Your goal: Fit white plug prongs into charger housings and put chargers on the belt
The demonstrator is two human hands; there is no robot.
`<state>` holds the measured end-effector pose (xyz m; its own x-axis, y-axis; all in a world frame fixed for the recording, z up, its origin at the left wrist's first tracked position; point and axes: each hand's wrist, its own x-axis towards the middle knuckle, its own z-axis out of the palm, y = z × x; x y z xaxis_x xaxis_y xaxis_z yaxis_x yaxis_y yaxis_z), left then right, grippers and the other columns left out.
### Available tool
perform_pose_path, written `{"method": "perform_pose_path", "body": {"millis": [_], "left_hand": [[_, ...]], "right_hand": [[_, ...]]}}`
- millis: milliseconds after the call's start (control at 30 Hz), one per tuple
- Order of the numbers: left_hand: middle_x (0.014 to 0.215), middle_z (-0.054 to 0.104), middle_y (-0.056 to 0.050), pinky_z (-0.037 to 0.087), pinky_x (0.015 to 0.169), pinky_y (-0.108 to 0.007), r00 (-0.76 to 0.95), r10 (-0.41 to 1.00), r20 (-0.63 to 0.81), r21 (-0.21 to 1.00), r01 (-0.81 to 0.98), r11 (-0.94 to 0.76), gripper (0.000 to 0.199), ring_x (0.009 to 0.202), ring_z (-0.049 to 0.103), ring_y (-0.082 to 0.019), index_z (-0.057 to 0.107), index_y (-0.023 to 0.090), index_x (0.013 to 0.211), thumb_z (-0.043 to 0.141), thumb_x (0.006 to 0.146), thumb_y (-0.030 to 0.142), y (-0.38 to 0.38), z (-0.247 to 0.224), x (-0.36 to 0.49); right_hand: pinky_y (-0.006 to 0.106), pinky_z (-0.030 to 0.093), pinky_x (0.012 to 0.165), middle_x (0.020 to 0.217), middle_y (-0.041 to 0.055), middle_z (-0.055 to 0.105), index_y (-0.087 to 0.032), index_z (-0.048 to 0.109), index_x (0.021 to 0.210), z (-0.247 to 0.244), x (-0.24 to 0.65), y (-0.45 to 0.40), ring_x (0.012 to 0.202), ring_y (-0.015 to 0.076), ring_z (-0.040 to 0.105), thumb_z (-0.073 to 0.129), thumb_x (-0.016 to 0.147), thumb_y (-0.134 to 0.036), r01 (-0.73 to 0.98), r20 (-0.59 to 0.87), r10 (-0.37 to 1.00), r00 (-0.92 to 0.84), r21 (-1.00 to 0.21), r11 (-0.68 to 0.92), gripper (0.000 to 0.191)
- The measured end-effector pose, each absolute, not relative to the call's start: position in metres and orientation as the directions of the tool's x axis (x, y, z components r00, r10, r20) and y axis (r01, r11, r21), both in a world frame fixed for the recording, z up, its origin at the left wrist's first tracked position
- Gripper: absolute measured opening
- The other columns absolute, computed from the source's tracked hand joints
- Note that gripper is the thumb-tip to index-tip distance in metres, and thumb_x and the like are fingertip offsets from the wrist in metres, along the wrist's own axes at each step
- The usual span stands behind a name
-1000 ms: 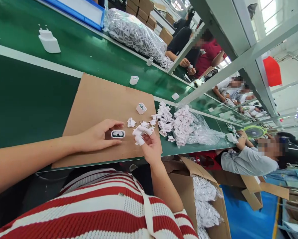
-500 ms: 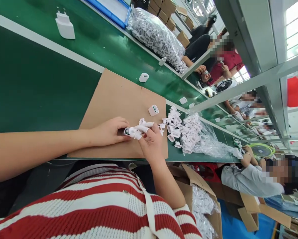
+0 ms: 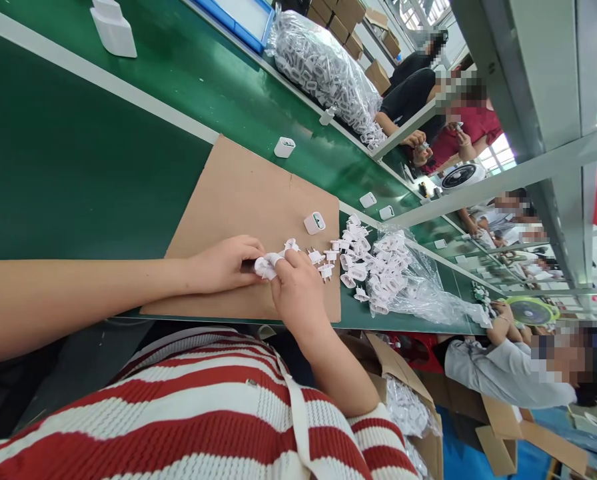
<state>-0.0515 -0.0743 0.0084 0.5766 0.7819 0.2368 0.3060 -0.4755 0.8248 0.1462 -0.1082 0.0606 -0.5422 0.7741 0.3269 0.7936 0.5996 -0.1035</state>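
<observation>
A: Where is the work?

B: Low over the brown cardboard sheet (image 3: 248,200), near its front edge, on the dark green bench (image 3: 128,193). The left hand (image 3: 231,265) and the right hand (image 3: 301,283) meet there around a white charger piece (image 3: 262,268), mostly hidden by the fingers

A: How tight is each grip?

B: The left is narrow, thumb and fingers closed on the piece from either side. The right comes in opposite, its fingertips bunched against it; white finger covers (image 3: 279,259) blend with the plastic, so I can't tell whether they pinch anything of their own

A: What else is on the cardboard?

B: A charger housing (image 3: 314,223), its oval opening showing, lies beyond the right hand, and a few loose two-pin plug heads (image 3: 325,271) sit just beside that hand. More form a white heap (image 3: 356,252) off the sheet's right edge, next to a clear plastic bag (image 3: 418,280) with similar parts inside

A: And further out?

B: Another white housing (image 3: 284,147) on the brighter green belt (image 3: 213,100), and a big clear sack (image 3: 323,67) of white parts beyond it, beside a blue-rimmed tray (image 3: 238,30). Off to the right, a co-worker in a grey shirt (image 3: 503,370) is near a green-rimmed fan (image 3: 531,311)
</observation>
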Motion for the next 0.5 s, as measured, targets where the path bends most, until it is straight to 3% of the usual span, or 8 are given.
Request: {"method": "perform_pose_path", "body": {"millis": [300, 500], "left_hand": [[0.098, 0.067, -0.007, 0.049, 0.083, -0.033, 0.578, 0.783, 0.232, 0.822, 0.313, -0.475, 0.029, 0.092, 0.062, -0.023, 0.073, 0.020, 0.088, 0.064, 0.093, 0.047, -0.0755, 0.0071, -0.0521], [0.103, 0.068, -0.007, 0.048, 0.086, -0.031, 0.574, 0.785, 0.233, 0.828, 0.307, -0.470, 0.025, 0.097, 0.063, -0.022, 0.074, 0.018, 0.091, 0.065, 0.093, 0.041, -0.0753, 0.0076, -0.0505]], "right_hand": [[0.032, 0.039, 0.069, 0.085, 0.0050, 0.055, -0.021, 0.062, 0.084, 0.0570, 0.1497, -0.1128, 0.080, 0.0207, 0.049, 0.055, 0.092, -0.008, 0.798, 0.426, 0.771, -0.474, -0.163, 0.581, 0.017], [0.032, 0.039, 0.069, 0.085, 0.0048, 0.056, -0.021, 0.062, 0.083, 0.0618, 0.1456, -0.1149, 0.080, 0.0206, 0.049, 0.055, 0.091, -0.008, 0.809, 0.317, 0.791, -0.523, -0.106, 0.578, 0.017]]}}
